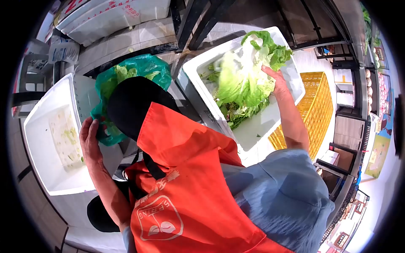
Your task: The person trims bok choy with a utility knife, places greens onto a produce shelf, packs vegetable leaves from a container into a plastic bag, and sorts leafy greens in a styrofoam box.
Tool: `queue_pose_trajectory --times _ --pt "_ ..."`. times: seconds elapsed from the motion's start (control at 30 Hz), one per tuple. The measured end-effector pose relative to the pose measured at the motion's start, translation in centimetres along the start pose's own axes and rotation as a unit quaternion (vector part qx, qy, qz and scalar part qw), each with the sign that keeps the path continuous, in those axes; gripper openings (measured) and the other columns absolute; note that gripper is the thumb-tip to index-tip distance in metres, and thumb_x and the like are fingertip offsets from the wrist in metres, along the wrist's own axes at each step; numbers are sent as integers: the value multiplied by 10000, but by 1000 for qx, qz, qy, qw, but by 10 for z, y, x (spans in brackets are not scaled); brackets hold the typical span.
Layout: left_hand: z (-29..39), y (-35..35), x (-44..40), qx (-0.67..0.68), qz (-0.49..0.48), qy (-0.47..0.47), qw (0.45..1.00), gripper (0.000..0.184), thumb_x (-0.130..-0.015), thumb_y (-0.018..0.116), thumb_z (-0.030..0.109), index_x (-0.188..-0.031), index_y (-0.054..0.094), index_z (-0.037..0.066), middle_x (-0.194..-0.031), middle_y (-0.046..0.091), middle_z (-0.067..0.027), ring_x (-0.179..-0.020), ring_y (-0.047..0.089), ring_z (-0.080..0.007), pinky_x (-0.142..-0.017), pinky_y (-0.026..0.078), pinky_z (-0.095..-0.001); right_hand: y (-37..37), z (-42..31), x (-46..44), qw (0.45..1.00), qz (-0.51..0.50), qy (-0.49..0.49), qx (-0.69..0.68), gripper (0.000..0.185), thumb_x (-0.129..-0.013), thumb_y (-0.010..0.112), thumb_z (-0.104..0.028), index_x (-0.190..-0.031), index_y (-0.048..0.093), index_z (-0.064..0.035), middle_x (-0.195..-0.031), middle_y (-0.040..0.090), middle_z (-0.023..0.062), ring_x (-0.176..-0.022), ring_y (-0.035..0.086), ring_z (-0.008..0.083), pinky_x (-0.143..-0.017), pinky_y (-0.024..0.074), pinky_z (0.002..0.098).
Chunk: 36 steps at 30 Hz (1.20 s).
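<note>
My right hand (276, 79) holds a head of leafy lettuce (244, 78) by its side, over a white foam box (253, 137). Loose greens (240, 113) lie in that box below the lettuce. My left hand (90, 137) is at the edge of a green plastic bag (158, 67), its fingertips against the plastic; whether they grip it is unclear. Leafy greens (124, 74) show in the bag's opening. A black rounded shape covers part of the bag.
At the left stands another white foam box (36, 126) with leaf scraps inside. A yellow plastic crate (322, 105) is beside the right box. Black metal frames (202, 25) rise at the top, near a white carton (114, 21). Shelves (354, 97) line the right.
</note>
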State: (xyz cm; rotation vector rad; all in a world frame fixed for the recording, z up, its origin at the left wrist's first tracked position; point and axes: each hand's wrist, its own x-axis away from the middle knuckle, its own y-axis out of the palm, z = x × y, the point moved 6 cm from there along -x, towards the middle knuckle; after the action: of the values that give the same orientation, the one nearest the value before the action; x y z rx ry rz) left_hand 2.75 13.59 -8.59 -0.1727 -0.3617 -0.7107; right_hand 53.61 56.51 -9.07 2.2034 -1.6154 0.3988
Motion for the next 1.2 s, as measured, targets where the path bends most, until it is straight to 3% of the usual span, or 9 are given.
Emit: queue_pose_trajectory --times 0.23,0.33,0.53,0.57,0.67,0.8,1.03,1.13,1.2 --pt "-13 -6 -8 -29 10 -16 999 225 -934 602 197 -1092 641 41 -993 697 -57 -782 589 -89 -677 453 -230 -33 1 16 999 32 5 -40 526 -782 761 -104 -1228 530 53 -1099 654 171 -970 669 275 -841 573 415" --pt "-13 2 -13 -38 -21 -22 999 223 -934 603 200 -1079 637 34 -969 695 -57 -761 589 -88 -632 445 -219 -57 5 10 999 42 5 -27 533 -779 760 -95 -1236 526 50 -1111 647 166 -938 669 258 -831 559 365" --pt "-11 18 -15 -52 -40 -29 997 202 -933 606 198 -1050 630 34 -844 665 -46 -687 570 -84 -582 424 -218 -79 16 -4 943 113 -42 311 388 -784 768 -119 -1128 631 -1 -1003 685 65 -864 632 138 -788 499 278" --pt "-11 18 -15 -49 -38 -31 998 198 -933 607 196 -1047 630 36 -829 659 -44 -676 565 -83 -579 421 -218 -75 17 -4 967 84 -105 218 316 -796 768 -137 -1072 664 -23 -964 694 33 -829 613 109 -760 493 288" --pt "-12 20 -15 -40 -33 -31 998 196 -931 612 199 -1042 629 38 -813 655 -44 -658 556 -79 -576 417 -214 -87 14 1 935 159 -73 307 276 -818 720 -91 -1078 660 -23 -972 691 30 -798 597 105 -734 483 274" --pt "-11 21 -13 -51 -37 -31 998 195 -932 614 198 -1045 627 40 -811 658 -48 -650 550 -75 -575 415 -207 -109 10 -5 933 188 -177 252 228 -837 638 -42 -1064 655 -22 -962 681 26 -822 591 100 -743 474 253" --pt "-18 12 -17 -33 -30 -37 998 189 -933 614 182 -1049 622 33 -806 658 -53 -649 551 -82 -573 419 -214 -114 -55 6 870 285 -343 211 249 -835 661 -32 -1073 630 32 -1016 665 57 -866 597 133 -784 474 271" --pt "-19 12 -18 -36 -31 -36 998 195 -933 614 182 -1054 621 29 -813 660 -56 -649 555 -85 -570 422 -215 -94 -63 12 897 244 -338 150 290 -824 695 -61 -1088 626 38 -1017 665 77 -877 603 156 -790 476 276" --pt "-18 15 -18 -42 -30 -34 998 196 -934 612 182 -1055 622 28 -818 661 -58 -648 556 -87 -570 424 -214 -82 -48 7 941 244 -205 111 330 -812 722 -95 -1095 621 43 -1028 667 100 -891 619 182 -801 492 286"
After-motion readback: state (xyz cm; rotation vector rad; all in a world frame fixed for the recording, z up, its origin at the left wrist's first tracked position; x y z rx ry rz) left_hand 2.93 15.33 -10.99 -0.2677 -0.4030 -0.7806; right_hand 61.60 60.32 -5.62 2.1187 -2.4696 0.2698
